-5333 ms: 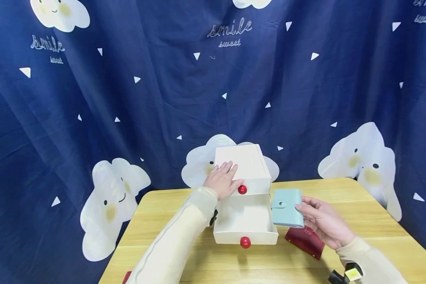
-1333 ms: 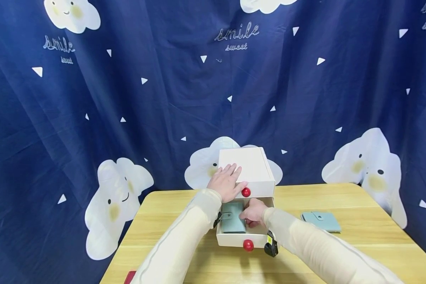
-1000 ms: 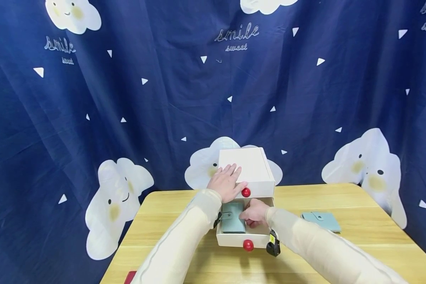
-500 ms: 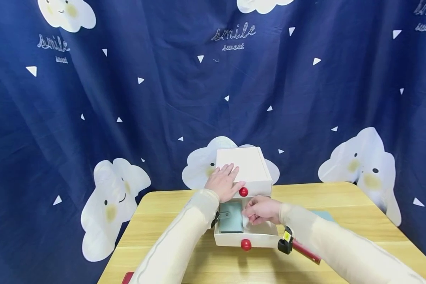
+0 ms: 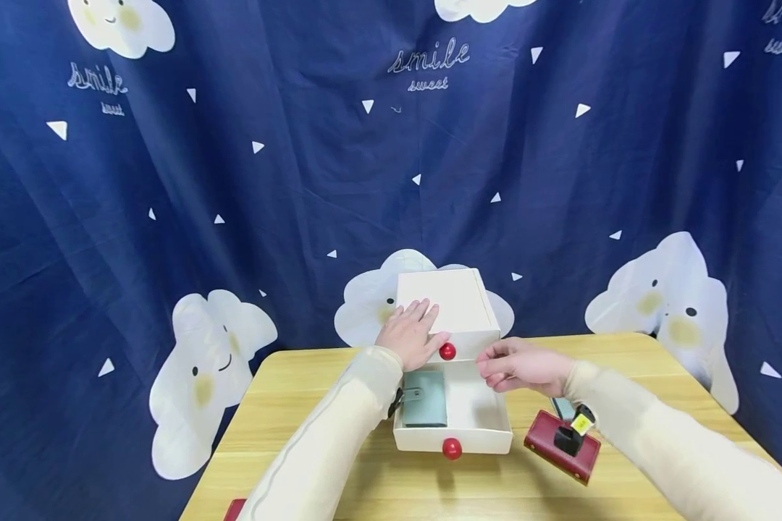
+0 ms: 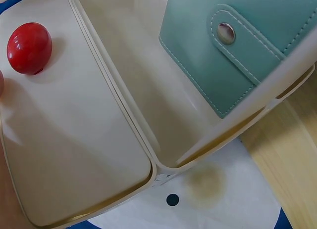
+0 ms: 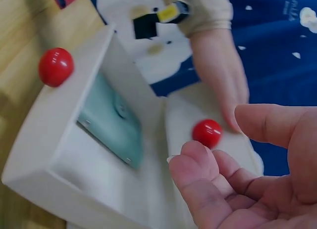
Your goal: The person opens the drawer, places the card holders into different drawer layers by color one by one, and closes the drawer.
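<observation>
My left hand [image 5: 409, 334] rests with fingers spread on top of a white two-drawer box [image 5: 463, 297], its thumb beside the upper red knob [image 5: 447, 351]. The lower drawer [image 5: 485, 440] is pulled out. Inside it, on the left side, lies a teal snap wallet [image 5: 434, 411]; its strap and metal snap [image 6: 226, 33] show in the left wrist view. My right hand [image 5: 524, 367] hovers above the drawer's right rim, fingers loosely bent. In the right wrist view, nothing lies between its thumb and fingers [image 7: 195, 164].
To the right of the drawer, a dark red wallet [image 5: 542, 432] lies on the wooden table [image 5: 430, 499]. Behind it, another light blue wallet [image 5: 563, 409] is partly covered by my right wrist. A red item [image 5: 234, 509] peeks out at the lower left. A dark blue curtain [image 5: 300, 181] hangs behind.
Earlier my right hand held a light blue wallet beside the bare drawer; later it was inside the drawer next to a wallet. Now it has risen out to the right. The left hand stays put.
</observation>
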The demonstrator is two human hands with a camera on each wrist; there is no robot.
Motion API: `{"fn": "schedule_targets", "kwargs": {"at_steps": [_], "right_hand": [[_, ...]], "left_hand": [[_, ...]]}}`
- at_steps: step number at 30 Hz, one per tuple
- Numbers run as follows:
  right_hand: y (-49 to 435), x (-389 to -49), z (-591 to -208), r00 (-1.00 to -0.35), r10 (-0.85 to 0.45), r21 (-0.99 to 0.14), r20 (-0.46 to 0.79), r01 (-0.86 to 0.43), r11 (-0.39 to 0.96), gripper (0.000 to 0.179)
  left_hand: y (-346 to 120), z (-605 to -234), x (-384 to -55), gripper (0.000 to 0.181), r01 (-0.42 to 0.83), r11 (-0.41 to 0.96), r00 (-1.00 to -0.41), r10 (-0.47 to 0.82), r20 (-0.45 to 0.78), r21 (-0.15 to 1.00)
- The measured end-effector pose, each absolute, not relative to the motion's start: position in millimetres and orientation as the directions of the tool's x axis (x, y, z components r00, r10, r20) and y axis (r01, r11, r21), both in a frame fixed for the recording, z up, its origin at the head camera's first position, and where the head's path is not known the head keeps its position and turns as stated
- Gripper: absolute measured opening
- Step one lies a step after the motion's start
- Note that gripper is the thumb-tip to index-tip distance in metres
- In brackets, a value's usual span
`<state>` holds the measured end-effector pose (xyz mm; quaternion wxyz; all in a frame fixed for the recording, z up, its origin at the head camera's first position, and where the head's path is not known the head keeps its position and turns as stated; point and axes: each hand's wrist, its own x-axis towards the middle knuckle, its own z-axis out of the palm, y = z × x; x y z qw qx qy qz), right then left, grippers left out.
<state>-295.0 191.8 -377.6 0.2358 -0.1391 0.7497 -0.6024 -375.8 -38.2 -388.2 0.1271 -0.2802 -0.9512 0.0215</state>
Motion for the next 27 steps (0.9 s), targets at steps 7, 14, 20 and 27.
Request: {"fn": "schedule_targets", "kwargs": {"at_steps": [7, 14, 20, 27], "right_hand": [[224, -290, -364, -0.866, -0.472, -0.975, -0.165, 0.07, 0.212, 0.038], [260, -285, -354, -0.887, -0.442, -0.983, -0.137, 0.065, 0.173, 0.042], [292, -282, -355, -0.91, -0.397, -0.983, -0.123, 0.058, 0.172, 0.046], [326, -277, -366, -0.936, -0.338, -0.981, -0.097, 0.032, 0.192, 0.053]], "left_hand": [[-38, -388, -376, 0.071, 0.528, 0.842, -0.81, 0.539, 0.23, -0.111], [-38, -388, -376, 0.071, 0.522, 0.846, -0.817, 0.532, 0.222, -0.106], [-38, -388, -375, 0.071, 0.521, 0.848, -0.82, 0.53, 0.216, -0.102], [-37, -387, -375, 0.07, 0.518, 0.849, -0.821, 0.528, 0.217, -0.105]]}}
